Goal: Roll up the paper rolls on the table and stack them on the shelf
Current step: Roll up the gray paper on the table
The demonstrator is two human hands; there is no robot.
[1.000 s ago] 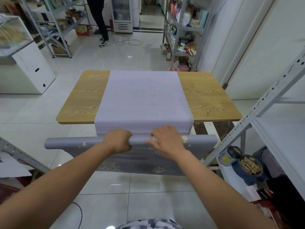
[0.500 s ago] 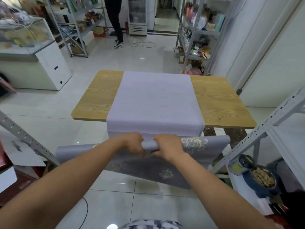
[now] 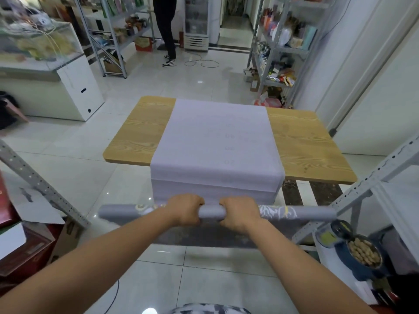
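Your left hand (image 3: 186,209) and right hand (image 3: 240,213) both hold the paper roll (image 3: 212,211). They sit side by side near its middle, with a short bare stretch of the roll showing between them. The fingers of each hand are curled over the top of the roll and closed around it; neither hand is slack.

The roll is off the tabletop (image 3: 306,146). It hangs level in the air, just in front of the tabletop's near edge and lower than it, lying parallel to that edge. Both ends reach out past your hands, and pale ornament on grey shows on the outer wrap on either side.

From the roll, the unrolled sheet (image 3: 217,141) climbs over the near edge and lies flat along the middle of the tabletop as far as the far edge. Bare wood is exposed on both sides. A grey length of paper also hangs beneath the roll — it is blurred, so its pattern cannot be read.

The shelf (image 3: 362,186) stands to the right of the tabletop, with a grey perforated upright and white boards. An open tin of nuts (image 3: 362,252) sits low by the tabletop's near right corner. A person (image 3: 166,30) stands on the floor (image 3: 74,175) well beyond the tabletop's far edge.
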